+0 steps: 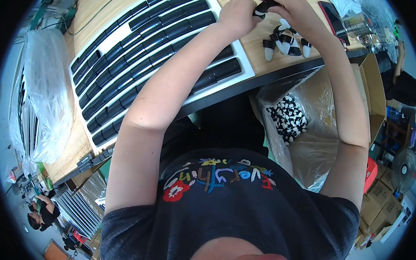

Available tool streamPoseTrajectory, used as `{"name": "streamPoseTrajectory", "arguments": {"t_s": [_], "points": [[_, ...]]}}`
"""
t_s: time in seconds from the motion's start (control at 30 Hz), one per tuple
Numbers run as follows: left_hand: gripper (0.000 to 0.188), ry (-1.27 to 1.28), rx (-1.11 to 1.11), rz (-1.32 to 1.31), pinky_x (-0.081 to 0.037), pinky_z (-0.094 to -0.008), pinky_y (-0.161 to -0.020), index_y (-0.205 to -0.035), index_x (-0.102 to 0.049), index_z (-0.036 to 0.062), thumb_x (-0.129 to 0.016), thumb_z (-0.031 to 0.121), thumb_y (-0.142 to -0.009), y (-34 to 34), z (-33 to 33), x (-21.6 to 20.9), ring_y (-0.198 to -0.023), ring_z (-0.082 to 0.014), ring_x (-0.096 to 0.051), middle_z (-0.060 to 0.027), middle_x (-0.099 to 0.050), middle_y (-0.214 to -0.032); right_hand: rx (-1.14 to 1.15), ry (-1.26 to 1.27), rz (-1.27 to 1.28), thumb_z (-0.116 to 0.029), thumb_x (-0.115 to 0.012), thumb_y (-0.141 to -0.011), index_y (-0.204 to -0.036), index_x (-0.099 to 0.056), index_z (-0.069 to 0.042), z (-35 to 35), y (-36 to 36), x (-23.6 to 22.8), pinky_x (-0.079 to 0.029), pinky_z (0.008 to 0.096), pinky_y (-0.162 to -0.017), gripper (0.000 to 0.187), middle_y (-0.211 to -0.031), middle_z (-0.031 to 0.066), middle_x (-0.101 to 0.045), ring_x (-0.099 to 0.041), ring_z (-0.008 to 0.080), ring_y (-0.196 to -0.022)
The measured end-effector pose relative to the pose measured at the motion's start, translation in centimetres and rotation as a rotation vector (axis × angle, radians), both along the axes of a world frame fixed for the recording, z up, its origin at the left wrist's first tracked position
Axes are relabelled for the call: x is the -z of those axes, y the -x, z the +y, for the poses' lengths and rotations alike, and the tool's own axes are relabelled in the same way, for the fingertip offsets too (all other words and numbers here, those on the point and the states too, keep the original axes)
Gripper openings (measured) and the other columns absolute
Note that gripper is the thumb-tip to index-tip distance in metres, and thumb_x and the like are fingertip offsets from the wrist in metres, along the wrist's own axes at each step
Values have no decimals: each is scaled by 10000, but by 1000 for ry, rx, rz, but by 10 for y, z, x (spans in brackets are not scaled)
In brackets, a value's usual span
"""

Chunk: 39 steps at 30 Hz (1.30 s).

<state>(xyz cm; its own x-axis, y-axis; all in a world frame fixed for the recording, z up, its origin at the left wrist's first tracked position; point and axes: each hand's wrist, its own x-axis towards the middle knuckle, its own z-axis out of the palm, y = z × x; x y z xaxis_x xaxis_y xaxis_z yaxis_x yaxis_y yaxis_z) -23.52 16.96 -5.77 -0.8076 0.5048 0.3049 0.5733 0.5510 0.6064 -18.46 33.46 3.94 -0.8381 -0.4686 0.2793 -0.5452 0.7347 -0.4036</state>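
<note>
At the top of the head view, my left hand [240, 15] and my right hand [295, 13] meet above the wooden table. Between them is a small black-and-white capped piece [266, 7], partly covered by fingers. My right thumb and fingers pinch its black part. The curled fingertips of my left hand close on its other end. Below my right hand lies a loose group of similar black-and-white pieces [283, 44]. Left of my hands, a white tray [247, 67] carries rows of short black cylinders [161, 34]; my left forearm hides part of it.
Right of my lap, an open cardboard box [372, 85] lined with clear plastic holds many black-and-white pieces [288, 117]. A phone [332, 19] and a clear cup [358, 24] stand at the table's right. Plastic-wrapped stock [47, 87] is at far left. Other people work in the background.
</note>
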Motion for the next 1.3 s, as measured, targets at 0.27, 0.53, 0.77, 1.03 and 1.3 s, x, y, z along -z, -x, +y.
{"name": "streamPoseTrajectory", "arguments": {"t_s": [0.27,0.53,0.77,1.03,1.3], "points": [[236,16,132,-88,-526,-449,-715,-818,-677,-60,-803,119,-731,4,-13,-12,-820,-413,-662,-265,-657,-828,22,-43,-105,-28,-641,-832,-1027,-659,-15,-8,-2,17,-494,394,-858,196,-981,150,-645,-602,337,-967],[280,-111,158,-259,-525,-416,-687,-782,-668,-64,-834,155,-728,-3,-16,-28,-765,-400,-668,-255,-660,-780,37,-97,-63,-34,-652,-822,-1024,-664,-4,-11,-1,23,-502,405,-845,204,-956,161,-663,-622,340,-945],[297,-194,93,-212,-512,-396,-643,-728,-630,-70,-847,132,-730,2,-16,-7,-708,-370,-656,-248,-648,-761,318,136,-218,-275,-579,-957,-977,-675,36,-15,28,15,-515,424,-785,326,-859,226,-677,-649,373,-831],[177,-293,222,-6,-525,-380,-672,-855,-707,-60,-800,48,-748,-9,-18,-16,-746,-363,-668,-232,-684,-861,572,-186,-195,-330,-479,-1008,-831,-680,51,-37,73,80,-536,482,-750,466,-915,268,-686,-665,411,-872],[139,-165,101,-86,-540,-416,-772,-895,-708,-56,-732,17,-780,-18,-16,-24,-873,-392,-678,-241,-694,-941,592,-384,78,-317,-472,-1012,-864,-682,17,-33,67,99,-538,443,-710,422,-816,195,-688,-663,372,-766]]}}
